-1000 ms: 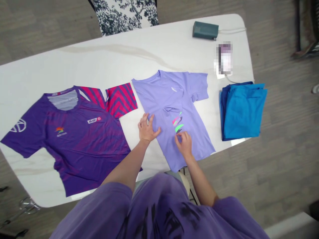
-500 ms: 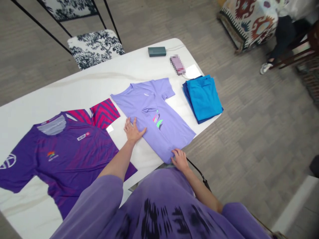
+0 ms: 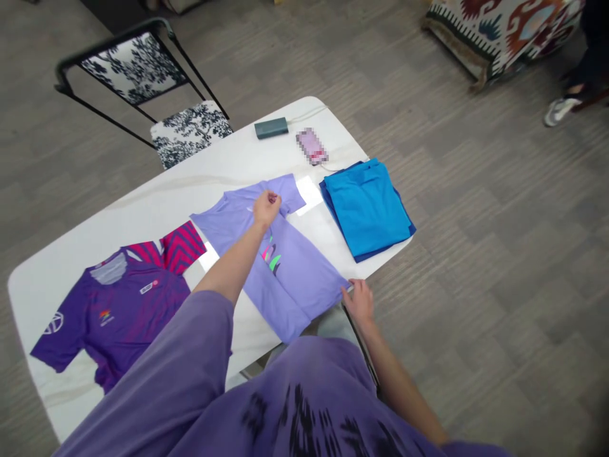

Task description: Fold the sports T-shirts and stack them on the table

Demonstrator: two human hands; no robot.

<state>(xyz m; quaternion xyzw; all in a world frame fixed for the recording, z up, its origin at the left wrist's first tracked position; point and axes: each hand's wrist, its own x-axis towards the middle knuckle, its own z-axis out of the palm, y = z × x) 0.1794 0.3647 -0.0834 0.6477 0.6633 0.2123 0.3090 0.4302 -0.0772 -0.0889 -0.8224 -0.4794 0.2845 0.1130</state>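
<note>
1. a grey carpeted floor [image 3: 476, 209] fills the room, with a white table [image 3: 157, 197] standing slantwise across it.
2. a lilac t-shirt [image 3: 290, 273] lies flat on the near right part of the table, its hem reaching the table's near edge and its collar pointing toward the far side.
3. the left hand [image 3: 265, 207] is stretched across the shirt to its far end, fingers curled together and pinching the fabric by the sleeve and shoulder.
4. the right hand [image 3: 360, 299] is at the shirt's near right corner, at the table edge, fingers closed narrowly on the hem.
5. a green and pink print [image 3: 271, 259] shows on the shirt's chest, just beside the left forearm.
6. a dark purple jersey [image 3: 111, 317] with a pink striped sleeve lies spread on the left part of the table, apart from the lilac shirt.
7. a folded blue garment [image 3: 368, 206] sits on the right end of the table, near the lilac shirt but not touching it.
8. a dark green box [image 3: 271, 127] and a blurred phone [image 3: 311, 146] lie at the far edge.
9. a chair [image 3: 190, 130] with a black and white leaf pattern stands behind the table.
</note>
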